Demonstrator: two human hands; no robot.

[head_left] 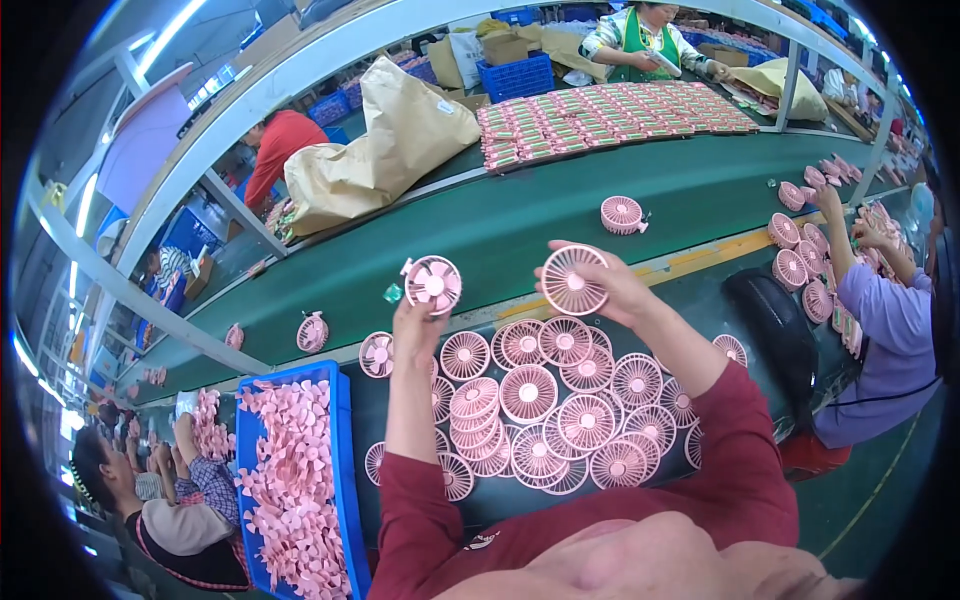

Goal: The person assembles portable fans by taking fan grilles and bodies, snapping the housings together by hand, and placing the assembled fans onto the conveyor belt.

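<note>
My left hand point(418, 328) holds up a small pink fan housing point(433, 284), its blades facing up; a small green piece point(392, 293) shows beside it. In my right hand point(628, 292) is a round pink fan grille point(574, 281), gripped at its edge. The two parts are apart, above the near edge of the green conveyor belt. Below them, many loose pink grilles point(528, 393) lie in overlapping heaps and a stack on the work table. Close to my left wrist rests another fan with blades point(377, 354).
A blue bin point(342, 450) of pink fan blades point(292, 480) stands at left. Fan housings point(622, 214) sit on the conveyor belt point(520, 225). A black bag point(775, 335) lies at right, near a co-worker in purple point(885, 310). Across the belt are a paper sack point(385, 150) and rows of pink parts point(610, 122).
</note>
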